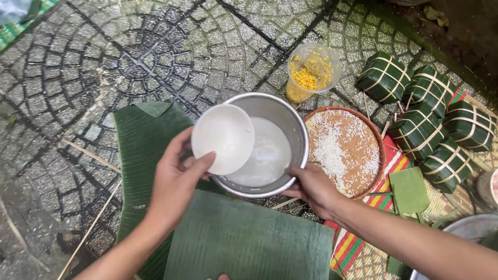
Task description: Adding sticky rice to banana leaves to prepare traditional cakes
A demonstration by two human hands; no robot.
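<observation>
Left hand (174, 176): we grip a white bowl (223, 139), tilted over the near-left rim of the steel pot (298, 129). Right hand (314, 187): fingers clamped on the pot's near rim, forearm running off to the near right. Pot stands on green leaves (249, 241), holding milky liquid (or wet rice, we cannot tell). Done, by our judgement: five tied parcels (417, 129), far right. Left: rice tray (381, 150) partly covered, leaves bare.

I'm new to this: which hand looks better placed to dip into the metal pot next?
Probably the left hand: it already holds the small white bowl tilted over the metal pot, while the right hand grips the pot's rim, steadying it.
</observation>
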